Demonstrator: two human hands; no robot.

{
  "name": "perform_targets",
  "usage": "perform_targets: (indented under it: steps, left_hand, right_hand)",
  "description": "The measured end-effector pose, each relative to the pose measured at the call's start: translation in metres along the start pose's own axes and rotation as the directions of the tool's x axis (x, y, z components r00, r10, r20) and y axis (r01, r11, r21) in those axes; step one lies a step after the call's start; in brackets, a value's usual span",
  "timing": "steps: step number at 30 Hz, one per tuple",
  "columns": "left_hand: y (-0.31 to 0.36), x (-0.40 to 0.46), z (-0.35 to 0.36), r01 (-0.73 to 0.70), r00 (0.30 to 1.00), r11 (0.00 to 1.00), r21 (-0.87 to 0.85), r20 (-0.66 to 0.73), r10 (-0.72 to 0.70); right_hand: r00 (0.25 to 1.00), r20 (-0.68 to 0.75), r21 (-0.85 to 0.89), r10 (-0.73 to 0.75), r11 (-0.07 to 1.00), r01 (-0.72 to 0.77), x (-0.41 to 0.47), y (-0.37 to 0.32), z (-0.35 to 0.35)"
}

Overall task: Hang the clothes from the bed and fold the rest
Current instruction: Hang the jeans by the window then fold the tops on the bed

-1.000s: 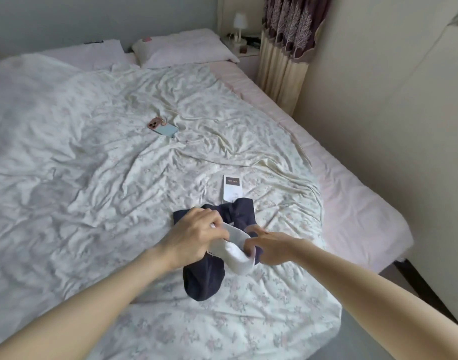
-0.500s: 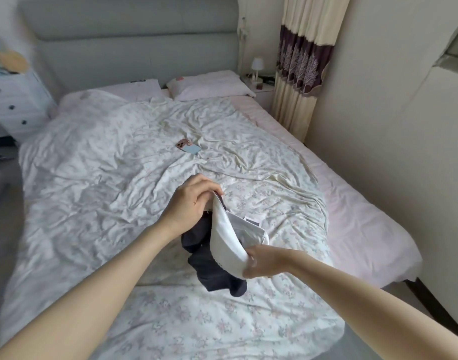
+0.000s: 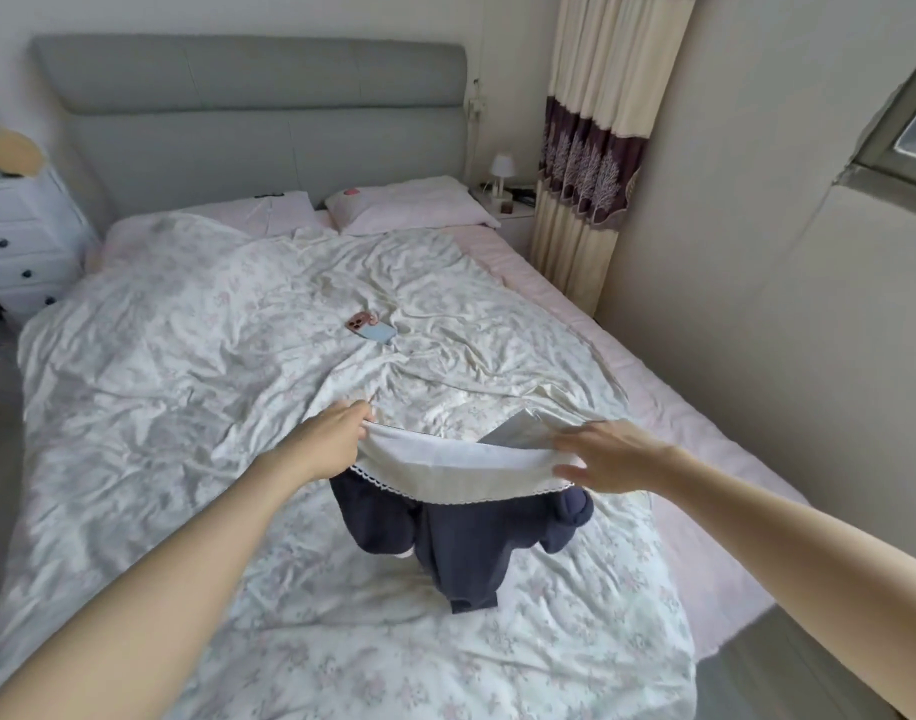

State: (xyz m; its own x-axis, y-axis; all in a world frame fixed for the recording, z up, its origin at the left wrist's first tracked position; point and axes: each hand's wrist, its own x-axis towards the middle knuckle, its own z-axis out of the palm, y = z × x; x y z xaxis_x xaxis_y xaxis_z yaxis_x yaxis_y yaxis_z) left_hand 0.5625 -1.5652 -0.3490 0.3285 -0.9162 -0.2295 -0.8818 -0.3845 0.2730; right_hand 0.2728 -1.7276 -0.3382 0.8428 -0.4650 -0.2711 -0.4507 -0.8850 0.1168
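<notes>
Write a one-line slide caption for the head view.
Left hand and right hand hold a white lace-trimmed garment stretched above dark clothes on the bed.

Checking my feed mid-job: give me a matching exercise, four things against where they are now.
1 phone
2 lamp
3 dark garment
4 white drawers

A on the nightstand by the curtain
B hanging below the white lace-edged cloth held by both hands
C lying mid-bed on the floral cover
D left of the headboard

Pairs: 1-C, 2-A, 3-B, 4-D
</notes>
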Motion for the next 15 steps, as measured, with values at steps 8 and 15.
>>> perform_targets:
  steps: [8,15]
  left_hand:
    - [0.017,0.073,-0.046,-0.05,0.941,0.915,-0.4,-0.325,-0.091]
    - [0.045,0.145,-0.137,-0.187,0.807,0.953,-0.237,-0.591,0.012]
  right_hand:
    - [0.834,-0.323,0.542,0.447,0.81,-0.224,0.056,0.026,-0.044]
    - [0.634,-0.487,0.52,0.601,0.783,-0.343,0.11,0.073,-0.121]
